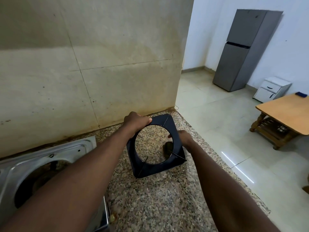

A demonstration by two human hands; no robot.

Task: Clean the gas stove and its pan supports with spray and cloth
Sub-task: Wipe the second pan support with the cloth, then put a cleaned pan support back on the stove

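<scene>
A black square pan support (167, 122) with a big round opening and thin prongs is held tilted over the speckled granite counter (158, 195). My left hand (135, 122) grips its far left edge, fingers curled over the rim. My right hand (183, 138) grips its right side. Through the opening I see the counter and a small dark patch. Part of the steel gas stove (55, 148) shows at the lower left under my left forearm. No spray bottle or cloth is in view.
A stained tiled wall (83, 64) rises behind the counter. The counter's right edge drops to a tiled floor (217, 114). Farther right stand a grey fridge (242, 51), a small white drawer unit (270, 89) and a wooden table (284, 113).
</scene>
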